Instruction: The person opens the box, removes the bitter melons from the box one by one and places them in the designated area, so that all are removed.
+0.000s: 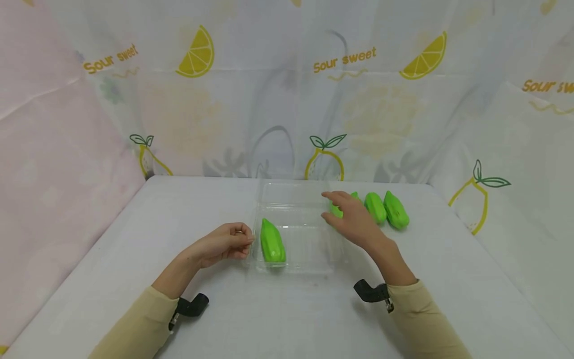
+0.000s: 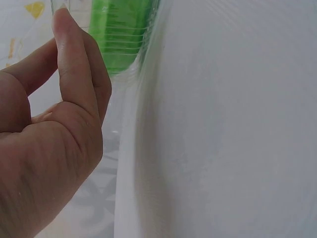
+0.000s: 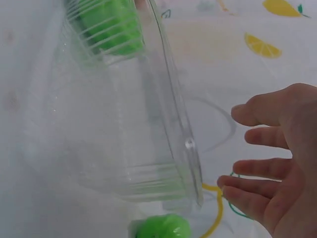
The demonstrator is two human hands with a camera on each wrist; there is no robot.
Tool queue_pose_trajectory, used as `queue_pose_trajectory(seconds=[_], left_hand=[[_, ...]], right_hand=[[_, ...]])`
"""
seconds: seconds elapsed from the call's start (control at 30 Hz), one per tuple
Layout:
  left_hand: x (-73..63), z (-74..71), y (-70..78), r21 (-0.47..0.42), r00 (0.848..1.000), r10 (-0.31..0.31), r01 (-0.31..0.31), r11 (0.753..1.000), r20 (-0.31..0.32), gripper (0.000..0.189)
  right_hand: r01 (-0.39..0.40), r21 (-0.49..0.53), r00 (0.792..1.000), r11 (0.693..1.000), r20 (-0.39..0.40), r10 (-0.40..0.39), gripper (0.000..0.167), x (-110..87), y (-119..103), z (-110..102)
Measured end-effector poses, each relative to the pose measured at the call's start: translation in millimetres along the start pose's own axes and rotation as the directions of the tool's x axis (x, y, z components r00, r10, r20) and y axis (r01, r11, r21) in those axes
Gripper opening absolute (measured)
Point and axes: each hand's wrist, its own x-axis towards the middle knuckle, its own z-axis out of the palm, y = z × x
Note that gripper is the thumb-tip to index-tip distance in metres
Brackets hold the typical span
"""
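Note:
A clear plastic clamshell box lies on the white table with its lid folded back toward the wall. Inside its left end sits one bright green, elongated fruit with a pointed tip, seen through the ribbed wall in both wrist views. At the box's left edge my left hand pinches the rim between thumb and fingertips. My right hand hovers over the box's right side, fingers spread and holding nothing. Beyond it lie several similar green fruits, some partly hidden by that hand.
A white cloth covers the table. A lemon-printed curtain hangs behind and along both sides. Each wrist wears a black camera mount below the sleeve.

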Motion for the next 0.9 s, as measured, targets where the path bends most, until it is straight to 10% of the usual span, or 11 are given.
queue_pose_trajectory(seconds=[0.9], left_hand=[[1.1, 0.1, -1.5, -0.007, 1.0, 0.008, -0.008, 1.0, 0.003, 0.01]], right_hand=[[0.023, 0.009, 0.979, 1.0, 0.201, -0.025, 0.055, -5.5, -30.1, 48.5]])
